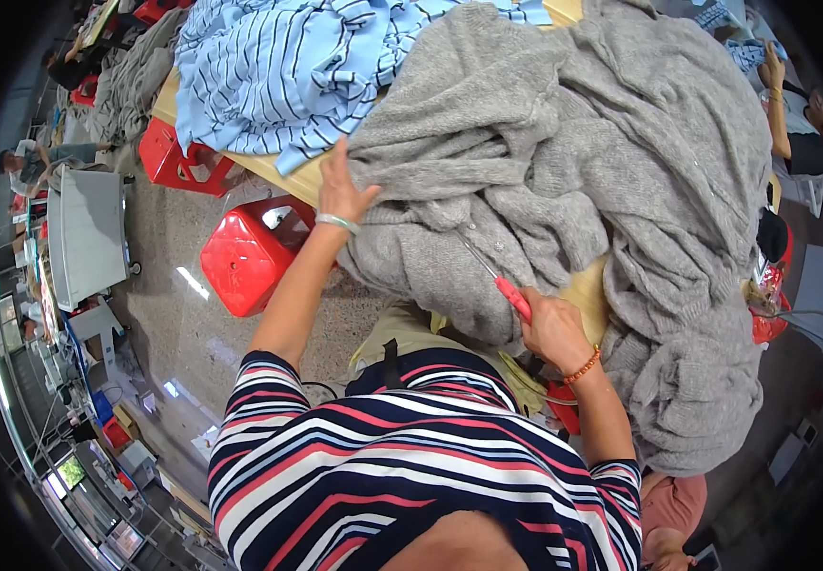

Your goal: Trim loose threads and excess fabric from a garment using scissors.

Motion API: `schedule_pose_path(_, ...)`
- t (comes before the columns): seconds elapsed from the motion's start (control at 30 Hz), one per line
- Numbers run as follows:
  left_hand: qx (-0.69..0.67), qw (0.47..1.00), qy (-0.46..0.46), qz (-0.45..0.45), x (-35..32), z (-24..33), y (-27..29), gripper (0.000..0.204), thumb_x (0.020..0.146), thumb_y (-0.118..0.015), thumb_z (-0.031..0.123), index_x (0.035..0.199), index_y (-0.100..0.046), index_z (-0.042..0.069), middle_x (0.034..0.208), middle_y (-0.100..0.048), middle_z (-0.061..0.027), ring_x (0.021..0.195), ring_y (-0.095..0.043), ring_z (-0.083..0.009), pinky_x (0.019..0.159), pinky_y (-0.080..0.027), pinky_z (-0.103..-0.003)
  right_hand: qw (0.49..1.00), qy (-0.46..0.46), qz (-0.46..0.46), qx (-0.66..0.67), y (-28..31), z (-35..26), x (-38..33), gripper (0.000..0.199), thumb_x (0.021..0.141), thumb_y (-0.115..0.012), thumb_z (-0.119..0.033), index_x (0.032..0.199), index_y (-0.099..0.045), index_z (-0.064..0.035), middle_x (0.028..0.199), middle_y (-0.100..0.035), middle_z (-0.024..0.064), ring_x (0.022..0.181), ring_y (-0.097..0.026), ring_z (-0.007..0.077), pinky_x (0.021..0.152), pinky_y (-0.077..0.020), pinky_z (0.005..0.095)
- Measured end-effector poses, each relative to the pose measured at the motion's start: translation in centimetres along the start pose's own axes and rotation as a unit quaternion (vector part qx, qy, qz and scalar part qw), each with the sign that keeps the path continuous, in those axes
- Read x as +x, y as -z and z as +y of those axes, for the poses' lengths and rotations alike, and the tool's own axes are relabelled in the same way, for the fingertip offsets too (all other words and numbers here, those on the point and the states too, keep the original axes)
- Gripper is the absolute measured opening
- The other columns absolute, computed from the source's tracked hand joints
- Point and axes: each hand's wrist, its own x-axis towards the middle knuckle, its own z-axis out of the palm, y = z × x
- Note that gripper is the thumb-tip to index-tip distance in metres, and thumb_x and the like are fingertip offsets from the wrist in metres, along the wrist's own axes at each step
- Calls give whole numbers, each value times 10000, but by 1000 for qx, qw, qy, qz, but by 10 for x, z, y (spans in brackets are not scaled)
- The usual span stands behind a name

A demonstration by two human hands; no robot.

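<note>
While the left hand (343, 195) is resting, fingers spread, at the grey knit cloth (564, 162) ahead of both hands, the right hand (556, 331) is gripping a red-handled tool (509, 292), seemingly working the cloth, probably needing it steady next.

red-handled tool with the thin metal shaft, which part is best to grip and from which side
Probably by its thick red handle, from the lower right, where the right hand holds it: the slim metal shaft points up-left over the grey knit fabric, so the handle faces that hand.
</note>
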Motion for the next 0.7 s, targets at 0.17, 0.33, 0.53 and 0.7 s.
schedule_pose_path(0.17,25,988,10,-154,35,-36,-29,522,668,-758,191,1133,-570,47,987,-627,-205,939,-607,-362,825,-469,-441,1000,1,-1,-2,-5,-1,-1,160,777,-551,-106,923,-573,-45,689,-630,212,669,-643,364,614,-498,464)
schedule_pose_path(0.33,-198,959,-123,-161,71,65,43,279,726,-639,57,994,-618,-18,893,-652,-89,838,-616,-171,774,-469,-291,1000,9,13,7,-4,4,-3,139,773,-552,-106,889,-559,-31,660,-617,218,652,-638,374,592,-495,462)
schedule_pose_path(0.53,-505,810,-214,-210,66,205,173,373,791,-557,-51,1161,-557,-12,1080,-644,-81,960,-621,-176,832,-503,-302,998,39,52,13,0,2,29,193,821,-553,-147,986,-579,-51,690,-620,214,671,-625,385,619,-477,481)
schedule_pose_path(0.7,-544,804,-195,-139,-16,179,236,456,821,-535,76,1266,-491,-13,1169,-602,-131,1041,-603,-236,909,-487,-345,989,79,121,22,14,-16,67,311,836,-562,-179,1115,-578,-42,790,-645,182,757,-631,364,693,-505,442)
